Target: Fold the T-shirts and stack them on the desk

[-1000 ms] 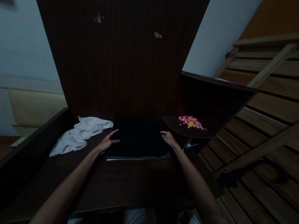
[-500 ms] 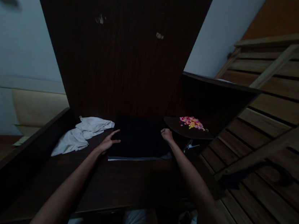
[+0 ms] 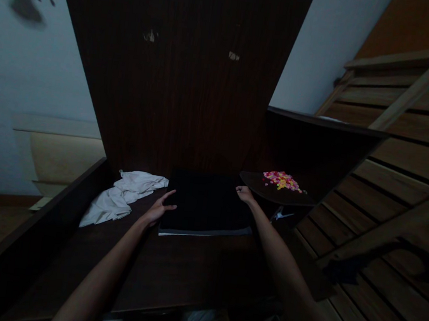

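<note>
In front of me on the dark wooden desk (image 3: 177,275) lies a flat, rectangular black cloth (image 3: 205,203), with a grey and white strip showing along its near edge. My left hand (image 3: 160,210) rests at the cloth's left side, thumb and fingers spread apart. At the right side, toward the far corner, my right hand (image 3: 244,193) has its fingers closed on the cloth's edge. The exact fold between those fingers is too dark to see. A crumpled white cloth (image 3: 126,196) lies left of the black one, close to my left hand.
A curved shelf (image 3: 253,181) on the right bears a pile of pink, red and yellow small pieces (image 3: 283,180). A tall dark panel (image 3: 185,84) rises behind the desk. Slatted wood (image 3: 404,173) stands at the right, and a raised side board (image 3: 34,229) bounds the left.
The view has shifted slightly, so everything sits a little further right and lower. The black cloth's near right edge looks straighter. Both hands keep about the same places beside it.
</note>
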`<state>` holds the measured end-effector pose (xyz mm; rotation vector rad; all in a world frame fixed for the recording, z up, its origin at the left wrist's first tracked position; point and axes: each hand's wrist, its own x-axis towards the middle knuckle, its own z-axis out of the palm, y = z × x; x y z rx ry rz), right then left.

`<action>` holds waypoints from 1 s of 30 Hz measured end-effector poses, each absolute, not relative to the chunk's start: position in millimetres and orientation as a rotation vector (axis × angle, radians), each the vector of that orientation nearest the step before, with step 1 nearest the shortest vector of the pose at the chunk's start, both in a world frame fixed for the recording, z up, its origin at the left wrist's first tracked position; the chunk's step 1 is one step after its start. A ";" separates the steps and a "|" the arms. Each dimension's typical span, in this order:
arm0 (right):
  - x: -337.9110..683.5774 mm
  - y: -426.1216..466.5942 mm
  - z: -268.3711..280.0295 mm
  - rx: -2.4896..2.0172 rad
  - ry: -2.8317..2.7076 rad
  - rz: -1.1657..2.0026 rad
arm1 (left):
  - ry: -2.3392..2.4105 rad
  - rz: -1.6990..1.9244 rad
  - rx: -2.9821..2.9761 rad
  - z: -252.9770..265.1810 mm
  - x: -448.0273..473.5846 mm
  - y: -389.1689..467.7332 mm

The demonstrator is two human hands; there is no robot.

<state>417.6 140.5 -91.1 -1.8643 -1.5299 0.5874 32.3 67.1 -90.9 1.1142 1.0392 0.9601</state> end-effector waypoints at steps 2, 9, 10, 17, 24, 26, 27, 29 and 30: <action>414.9 148.2 -90.3 -1.875 -1.525 0.594 | 1.030 0.964 1.100 -93.1 32.5 68.2; 409.7 166.1 -91.4 -1.853 -1.505 0.477 | 0.980 0.990 1.046 -96.5 32.3 67.0; 409.8 167.4 -92.1 -1.856 -1.494 0.458 | 0.975 0.998 1.053 -96.6 31.9 66.5; 406.5 174.1 -97.6 -1.906 -1.435 0.501 | 0.953 1.028 1.051 -95.0 30.9 62.4; 400.8 187.7 -97.4 -1.892 -1.409 0.566 | 0.979 1.006 1.054 -94.5 30.7 60.1; 399.7 189.4 -99.6 -1.879 -1.406 0.570 | 0.996 1.009 1.073 -95.0 30.5 60.8; 399.3 189.4 -101.0 -1.872 -1.407 0.574 | 1.003 1.015 1.082 -95.3 30.5 61.3; 398.9 188.6 -104.1 -1.856 -1.414 0.583 | 1.007 1.023 1.092 -95.4 30.5 62.0; 398.7 188.1 -105.4 -1.848 -1.421 0.586 | 1.007 1.024 1.095 -95.1 30.6 62.2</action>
